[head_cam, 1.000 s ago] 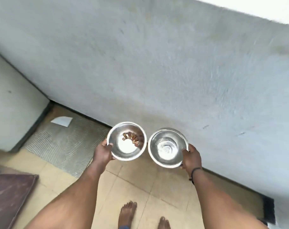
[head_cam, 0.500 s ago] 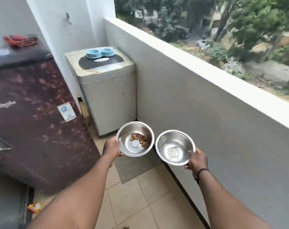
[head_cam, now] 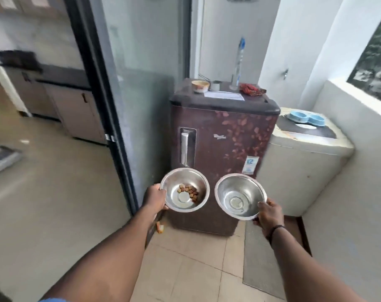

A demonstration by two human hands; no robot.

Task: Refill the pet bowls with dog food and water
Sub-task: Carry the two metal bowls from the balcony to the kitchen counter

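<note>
My left hand (head_cam: 155,198) grips a round steel bowl (head_cam: 184,189) with a few brown kibble pieces (head_cam: 188,190); my right hand (head_cam: 269,214) grips a second, bare steel bowl (head_cam: 240,196). Behind them stands a maroon leaf-patterned fridge (head_cam: 224,136).

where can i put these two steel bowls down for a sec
Bare tan floor tiles lie before the maroon fridge, left of the grey mat. The fridge top is crowded. The washing machine lid is bare beside the blue double bowl.

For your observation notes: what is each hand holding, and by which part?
Left hand grips the kibble bowl by its left rim. Right hand grips the other bowl by its lower right rim.
</note>
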